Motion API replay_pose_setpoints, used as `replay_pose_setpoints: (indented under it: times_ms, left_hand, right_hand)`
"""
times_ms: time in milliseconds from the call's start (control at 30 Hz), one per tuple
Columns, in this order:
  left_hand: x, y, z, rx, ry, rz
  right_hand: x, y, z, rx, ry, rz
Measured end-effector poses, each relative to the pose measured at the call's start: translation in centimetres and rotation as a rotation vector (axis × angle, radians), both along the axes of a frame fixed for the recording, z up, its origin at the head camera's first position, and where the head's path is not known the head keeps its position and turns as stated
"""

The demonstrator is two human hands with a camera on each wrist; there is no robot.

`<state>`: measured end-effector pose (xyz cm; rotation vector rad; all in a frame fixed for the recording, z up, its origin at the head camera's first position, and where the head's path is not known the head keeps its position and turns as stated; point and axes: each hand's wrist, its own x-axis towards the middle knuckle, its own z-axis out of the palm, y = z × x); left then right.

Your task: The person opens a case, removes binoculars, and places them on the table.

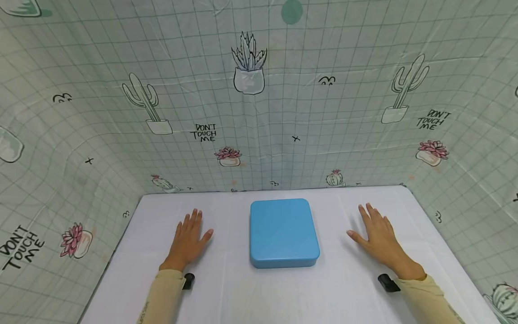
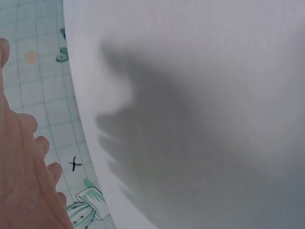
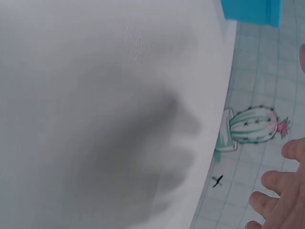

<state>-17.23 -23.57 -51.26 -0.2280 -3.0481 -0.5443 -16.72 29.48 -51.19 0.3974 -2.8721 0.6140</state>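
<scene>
A blue square box (image 1: 283,231) with rounded corners lies on the white table between the two hands. To its left, my left hand (image 1: 187,240) is held palm down with fingers straight and thumb spread, holding nothing. On the other side, my right hand (image 1: 378,238) has its fingers extended and thumb pointing toward the box. Both hands are apart from it. In the left wrist view, the left hand (image 2: 28,162) shows at the left edge and casts a shadow on the table. The right wrist view shows the right fingers (image 3: 281,183) and a corner of the blue box (image 3: 250,10).
The white table (image 1: 283,294) ends at a back edge against a hanging grid-patterned cloth (image 1: 283,112) printed with cacti. This cloth also runs along both sides. A black wrist device (image 1: 189,281) sits at the left cuff, another black device (image 1: 388,283) at the right.
</scene>
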Motion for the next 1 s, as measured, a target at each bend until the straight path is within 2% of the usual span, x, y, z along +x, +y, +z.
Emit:
replay_pose_setpoints:
  times_ms: [367,767,867,1000]
  left_hand:
    - [0.5,2.3,0.0,0.028,0.056,-0.053]
    - [1.9,5.7,0.2,-0.018,0.123,-0.108]
    - [2.4,6.6,0.3,-0.007,0.122,-0.123]
    - [3.2,7.6,0.2,0.065,0.095,-0.144]
  right_hand:
    - [0.6,-2.8,0.0,-0.013,0.023,0.079]
    - [1.4,-5.4,-0.2,-0.006,0.055,0.154]
    - [1.8,-6.1,-0.3,-0.018,0.053,0.179]
    - [2.3,-7.0,-0.3,-0.044,0.041,0.213]
